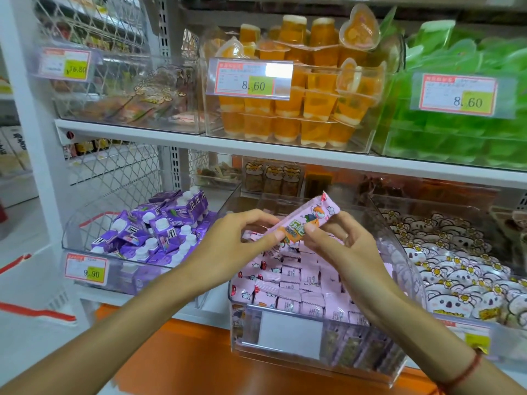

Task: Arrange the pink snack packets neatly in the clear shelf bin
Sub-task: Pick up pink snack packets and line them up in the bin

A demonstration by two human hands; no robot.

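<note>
Mid-frame, left hand and right hand both pinching one pink snack packet above clear bin, seemingly untouched by packet.

A single wide-angle camera worn on the person's head looks forward and slightly down at store shelving from close range. Both forearms reach in from the bottom edge toward the clear bin just right of centre, with the upper shelf crossing the view above. Straight lines bend toward the picture's edges.
</note>
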